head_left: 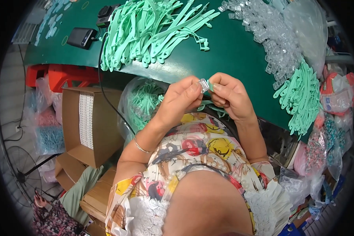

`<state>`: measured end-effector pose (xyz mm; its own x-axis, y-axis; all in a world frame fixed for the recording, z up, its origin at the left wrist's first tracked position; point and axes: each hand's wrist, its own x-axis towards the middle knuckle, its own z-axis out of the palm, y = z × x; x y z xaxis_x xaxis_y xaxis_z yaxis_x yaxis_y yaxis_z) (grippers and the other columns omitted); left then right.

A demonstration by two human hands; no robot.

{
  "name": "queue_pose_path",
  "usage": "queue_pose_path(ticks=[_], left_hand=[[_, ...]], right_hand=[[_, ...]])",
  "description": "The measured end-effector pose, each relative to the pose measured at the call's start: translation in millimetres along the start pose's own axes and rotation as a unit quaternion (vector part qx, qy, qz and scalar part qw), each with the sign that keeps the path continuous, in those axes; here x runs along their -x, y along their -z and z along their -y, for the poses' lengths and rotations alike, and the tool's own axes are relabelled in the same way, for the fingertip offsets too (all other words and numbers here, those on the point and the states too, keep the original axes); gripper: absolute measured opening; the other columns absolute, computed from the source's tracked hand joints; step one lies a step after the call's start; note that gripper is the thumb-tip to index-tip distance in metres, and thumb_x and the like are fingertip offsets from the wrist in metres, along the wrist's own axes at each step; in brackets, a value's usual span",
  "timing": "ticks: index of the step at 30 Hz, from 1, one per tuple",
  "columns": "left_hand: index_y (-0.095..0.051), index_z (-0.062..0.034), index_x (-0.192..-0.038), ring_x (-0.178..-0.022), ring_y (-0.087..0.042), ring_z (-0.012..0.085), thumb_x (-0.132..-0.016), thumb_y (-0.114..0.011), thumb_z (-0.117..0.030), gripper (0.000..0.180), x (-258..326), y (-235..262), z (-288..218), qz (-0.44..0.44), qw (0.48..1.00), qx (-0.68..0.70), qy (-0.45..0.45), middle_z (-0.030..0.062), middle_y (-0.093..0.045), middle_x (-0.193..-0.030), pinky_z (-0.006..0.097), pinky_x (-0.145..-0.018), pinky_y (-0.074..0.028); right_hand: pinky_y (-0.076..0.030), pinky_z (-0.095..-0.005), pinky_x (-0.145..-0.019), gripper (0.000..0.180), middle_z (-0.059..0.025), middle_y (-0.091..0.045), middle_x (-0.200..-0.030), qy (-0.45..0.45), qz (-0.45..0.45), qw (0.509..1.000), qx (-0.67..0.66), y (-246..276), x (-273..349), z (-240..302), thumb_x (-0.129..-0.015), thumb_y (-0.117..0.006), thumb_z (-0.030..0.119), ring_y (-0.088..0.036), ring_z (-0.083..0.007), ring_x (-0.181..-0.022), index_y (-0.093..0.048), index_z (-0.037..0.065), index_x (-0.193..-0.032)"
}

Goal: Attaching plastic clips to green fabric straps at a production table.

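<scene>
A: Right at the fingertips, the left hand (181,95) pinches a clear plastic piece (204,85) between thumb and finger

B: And the right hand (233,97)?

A: A pinch of its own, on a green strap end (211,85), just right of the clear piece; whether the two touch, I cannot tell

B: So how do they line up?

A: Clear piece left, green right; the piece looks longer away from the body than across, the strap's line is lost behind the fingers, and each hand is nearest its own part

B: Where's this, by the table (240,51)?

A: Held up at its near edge

B: Further out?

A: A pile of green straps (135,35) left of the hands, reaching the near edge; a heap of clear pieces (280,53) along the right edge; more straps (303,100) at the near right corner
</scene>
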<state>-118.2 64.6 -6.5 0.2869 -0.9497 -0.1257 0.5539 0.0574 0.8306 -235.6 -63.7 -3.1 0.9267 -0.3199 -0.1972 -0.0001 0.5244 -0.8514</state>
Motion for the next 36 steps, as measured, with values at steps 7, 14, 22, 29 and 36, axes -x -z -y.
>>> queue_pose_path(ticks=[7, 14, 22, 29, 36], left_hand=[[-0.047, -0.0037, -0.081, -0.052, -0.028, 0.0057, -0.091, -0.044, -0.028, 0.026, -0.2, 5.9, 5.7, 0.027, 0.999, 0.024, 0.003, -0.0007, -0.041, -0.063, 0.02, -0.048, -0.022], [-0.055, -0.0053, -0.082, -0.055, -0.036, 0.0019, -0.088, -0.05, -0.029, 0.025, 4.4, 12.4, 4.3, 0.008, 0.998, -0.01, 0.058, -0.0039, -0.045, -0.066, 0.016, -0.047, -0.027], [-0.058, -0.0004, -0.082, -0.065, -0.049, 0.0066, -0.082, -0.057, -0.019, 0.019, -0.2, 21.6, 25.1, -0.052, 0.955, -0.248, -0.152, -0.0014, -0.055, -0.07, 0.025, -0.056, -0.041], [-0.056, 0.0001, -0.081, -0.061, -0.045, 0.0062, -0.083, -0.057, -0.021, 0.021, 6.1, 23.6, 17.7, 0.03, 0.988, -0.123, -0.083, -0.0012, -0.052, -0.067, 0.023, -0.054, -0.038], [-0.052, -0.0043, -0.094, -0.056, -0.049, 0.0092, -0.08, -0.052, -0.015, 0.018, 13.7, 19.5, 0.3, 0.032, 0.988, -0.129, -0.072, 0.0028, -0.054, -0.068, 0.023, -0.05, -0.04]], right_hand=[[-0.024, -0.0168, -0.046, 0.014, 0.0069, -0.041, -0.064, -0.06, 0.034, 0.998, -0.003, 1.5, -2.0, -1.5, -0.087, -0.05, 0.016, -0.033, -0.0013, -0.053, -0.054, 0.002, -0.086], [-0.025, -0.0179, -0.046, 0.012, 0.0061, -0.042, -0.063, 0.003, 0.037, 0.997, 0.073, -7.4, -6.5, -1.7, -0.086, -0.049, 0.013, -0.033, -0.0017, -0.053, -0.053, 0.002, -0.085], [-0.039, -0.0278, -0.071, 0.005, -0.0105, -0.046, -0.089, 0.267, -0.086, 0.855, 0.436, -11.0, -5.1, -20.2, -0.079, -0.053, 0.002, -0.046, -0.0194, -0.08, -0.048, -0.001, -0.077], [-0.031, -0.0192, -0.05, 0.021, -0.0055, -0.04, -0.091, 0.174, 0.036, 0.984, 0.012, -9.6, -2.1, -28.6, -0.085, -0.054, 0.015, -0.037, -0.0081, -0.061, -0.044, 0.004, -0.071], [-0.037, -0.0187, -0.057, 0.016, -0.0053, -0.044, -0.096, 0.15, -0.016, 0.974, 0.168, -15.1, -3.7, -29.0, -0.082, -0.059, 0.012, -0.045, -0.0083, -0.068, -0.05, 0.0, -0.088]])
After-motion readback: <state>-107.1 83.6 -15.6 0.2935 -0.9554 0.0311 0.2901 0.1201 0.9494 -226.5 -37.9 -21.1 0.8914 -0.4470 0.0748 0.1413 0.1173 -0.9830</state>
